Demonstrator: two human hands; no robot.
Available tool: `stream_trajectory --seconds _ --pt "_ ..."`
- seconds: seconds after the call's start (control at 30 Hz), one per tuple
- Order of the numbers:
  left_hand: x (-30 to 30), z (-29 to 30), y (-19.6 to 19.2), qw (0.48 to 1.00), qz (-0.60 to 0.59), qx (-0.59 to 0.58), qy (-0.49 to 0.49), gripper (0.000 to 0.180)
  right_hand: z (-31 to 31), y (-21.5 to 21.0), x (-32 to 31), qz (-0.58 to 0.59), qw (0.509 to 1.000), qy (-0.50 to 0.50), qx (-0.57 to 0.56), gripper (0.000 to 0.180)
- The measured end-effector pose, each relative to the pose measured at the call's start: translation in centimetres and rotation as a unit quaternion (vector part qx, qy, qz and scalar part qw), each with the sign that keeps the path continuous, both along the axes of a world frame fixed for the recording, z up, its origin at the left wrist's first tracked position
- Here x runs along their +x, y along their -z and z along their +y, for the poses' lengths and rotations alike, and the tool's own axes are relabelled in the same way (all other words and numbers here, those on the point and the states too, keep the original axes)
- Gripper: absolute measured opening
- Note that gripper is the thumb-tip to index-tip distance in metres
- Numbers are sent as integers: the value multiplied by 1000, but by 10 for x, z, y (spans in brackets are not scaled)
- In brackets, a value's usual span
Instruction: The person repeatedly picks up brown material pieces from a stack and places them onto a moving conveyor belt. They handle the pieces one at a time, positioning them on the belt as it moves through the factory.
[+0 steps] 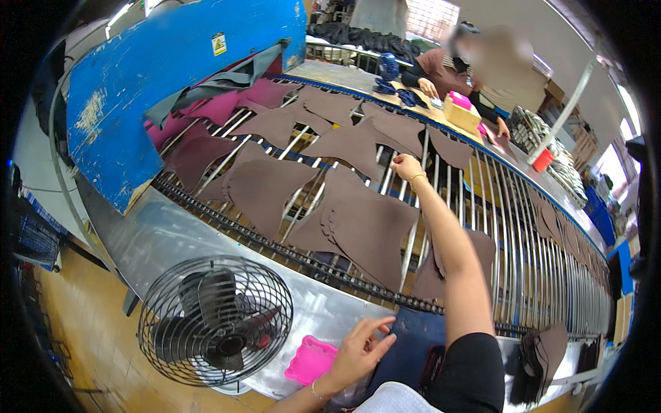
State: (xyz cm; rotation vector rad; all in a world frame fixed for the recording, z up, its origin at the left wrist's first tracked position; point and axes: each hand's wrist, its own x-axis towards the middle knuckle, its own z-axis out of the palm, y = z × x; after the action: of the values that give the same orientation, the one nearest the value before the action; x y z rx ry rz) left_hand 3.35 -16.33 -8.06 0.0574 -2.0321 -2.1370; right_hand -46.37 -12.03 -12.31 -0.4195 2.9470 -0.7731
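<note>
Several flat brown cut pieces, seemingly fabric or leather, lie across a conveyor of metal rods. My right arm stretches out over the conveyor. My right hand [407,166] is closed, its fingertips beside the edge of a brown piece [348,148]; whether anything is between them is hidden. Nearer me lie an overlapping stack of brown pieces [375,224] and another brown piece [478,251], partly behind my forearm. My left hand [361,352] is open, its fingers loosely bent and apart. It is over the near table, between a pink tray [313,359] and a dark blue mat [411,341].
A black caged fan [217,320] stands at the near left. The blue machine housing [186,76] covers the conveyor's far left end, under a grey flap. Across the conveyor a person works beside a yellow box [463,117]. Dark brown pieces [540,361] hang at the near right.
</note>
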Motion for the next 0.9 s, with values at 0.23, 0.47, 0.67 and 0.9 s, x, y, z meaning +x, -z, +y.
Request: stream_trajectory --seconds 0.23,0.47,0.67,0.9 --pt "5 1 0 1000 -1 7 -25 30 170 -147 202 43 984 -166 46 32" --pt "7 11 -4 999 1 19 -25 27 508 -114 392 166 845 421 285 31" --pt "8 17 -13 997 15 1 -73 24 661 -43 516 54 673 721 157 40" --pt "15 48 -24 997 33 12 -62 27 671 -39 543 25 687 710 153 47"
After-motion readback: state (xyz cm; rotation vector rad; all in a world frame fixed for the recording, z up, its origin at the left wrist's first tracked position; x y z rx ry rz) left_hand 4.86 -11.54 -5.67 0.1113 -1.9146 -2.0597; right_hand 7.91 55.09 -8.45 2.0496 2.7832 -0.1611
